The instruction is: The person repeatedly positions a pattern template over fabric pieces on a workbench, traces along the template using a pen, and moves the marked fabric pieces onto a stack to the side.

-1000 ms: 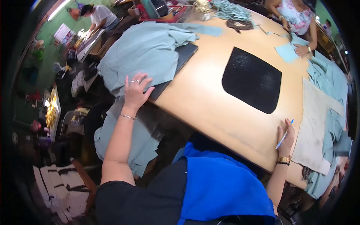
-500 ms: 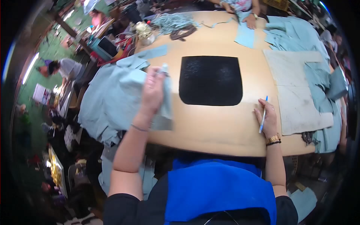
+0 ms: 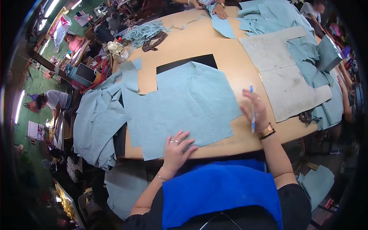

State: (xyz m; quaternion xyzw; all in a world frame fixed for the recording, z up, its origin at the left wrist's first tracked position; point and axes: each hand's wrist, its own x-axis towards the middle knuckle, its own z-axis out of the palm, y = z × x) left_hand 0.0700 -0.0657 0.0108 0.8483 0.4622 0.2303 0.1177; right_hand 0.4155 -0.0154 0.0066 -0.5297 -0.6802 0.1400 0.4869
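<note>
A light blue-green piece of fabric (image 3: pixel 191 103) lies spread over the table in front of me. Beneath its far edge shows part of a black panel (image 3: pixel 209 61); the rest of the panel is covered. My left hand (image 3: pixel 178 149) rests on the fabric's near edge with its fingers spread, gripping nothing. To the right of the fabric, my right hand (image 3: pixel 257 111) is raised a little and holds a blue and white pen (image 3: pixel 252 109) between thumb and fingers.
A heap of similar fabric (image 3: pixel 96 119) hangs over the table's left side. Stained pale pattern sheets (image 3: pixel 283 76) lie at the right on more fabric. Fabric strips (image 3: pixel 143 32) and a jar (image 3: pixel 118 51) stand far left. Across the table, another person's hand (image 3: pixel 219 11) presses on cloth.
The left hand has brought a fabric piece from the left heap over the black panel and come down onto its near edge. The right hand still holds the pen. The view has shifted.
</note>
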